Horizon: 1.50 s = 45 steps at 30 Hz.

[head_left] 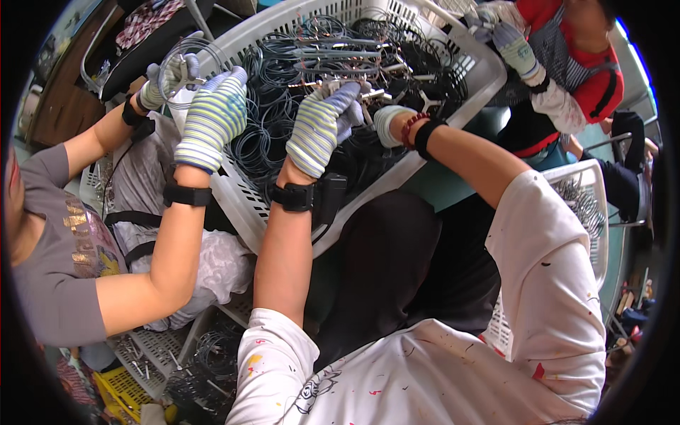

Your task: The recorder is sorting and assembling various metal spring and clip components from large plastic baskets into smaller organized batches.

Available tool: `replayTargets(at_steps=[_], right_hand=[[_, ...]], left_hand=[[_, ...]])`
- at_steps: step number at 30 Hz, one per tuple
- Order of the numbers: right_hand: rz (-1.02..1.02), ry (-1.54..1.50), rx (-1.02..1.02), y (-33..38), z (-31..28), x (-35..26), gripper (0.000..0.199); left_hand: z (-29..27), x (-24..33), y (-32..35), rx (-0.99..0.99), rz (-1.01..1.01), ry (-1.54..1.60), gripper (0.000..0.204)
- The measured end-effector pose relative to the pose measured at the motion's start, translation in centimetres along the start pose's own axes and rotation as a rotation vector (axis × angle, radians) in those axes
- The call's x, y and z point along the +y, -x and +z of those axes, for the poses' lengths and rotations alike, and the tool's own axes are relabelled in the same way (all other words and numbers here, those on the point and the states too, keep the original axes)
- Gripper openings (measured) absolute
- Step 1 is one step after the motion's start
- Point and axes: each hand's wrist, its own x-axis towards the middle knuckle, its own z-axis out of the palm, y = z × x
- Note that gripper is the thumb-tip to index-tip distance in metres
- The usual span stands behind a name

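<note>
My left hand [317,129], in a striped knit glove, is over a white slotted basket [490,76] heaped with coiled dark cables [258,134]. Its fingers are closed together at some white and metal cable ends [375,95]; what exactly they grip is hidden. Just right of it, my right hand [394,126] reaches down among the cables, gloved too, its fingers out of sight. Straight grey cable lengths with bare copper ends [336,54] lie across the pile beyond my left hand. Black bands circle both my wrists, and a black box hangs beside the left one.
At left, a person's gloved hands [212,120] hold a looped grey cable [167,74] by the basket's edge. Another person's gloved hand [517,51] is at the far right. More baskets stand at right [596,188] and lower left, including a yellow one [117,391].
</note>
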Motion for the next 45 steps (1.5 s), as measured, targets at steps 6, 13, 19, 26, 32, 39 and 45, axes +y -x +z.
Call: replayTargets(at_steps=[6,13,19,26,32,39,45], right_hand=[[0.195,-0.526,0.088,12.5,-10.2,1.0,0.027],[0.345,-0.978,1.064,22.5,-9.9,3.1,0.022],[0.228,-1.949,1.190,24.2,-8.6,3.7,0.027],[0.181,-1.857,1.083,24.1,-8.6,5.2,0.029],[0.161,-1.539,0.926,24.4,-10.1,2.4,0.027],[0.184,-1.556,0.792,27.2,-10.9,1.5,0.034],[0.174,-1.436,0.885,27.0,-10.2,0.9,0.030]], left_hand=[[1.2,-0.6,-1.6,-0.084,0.106,-0.072,0.030],[2.4,-1.4,-2.6,0.009,0.104,-0.148,0.018],[2.8,-3.0,-3.3,0.018,0.206,-0.430,0.011],[1.5,-5.2,-4.6,-0.102,0.170,-1.049,0.027],[0.2,-5.5,-4.4,-0.179,0.111,-1.102,0.029],[0.3,-5.6,-4.5,-0.183,0.086,-0.978,0.024],[0.5,-5.6,-4.6,-0.174,0.181,-1.139,0.022]])
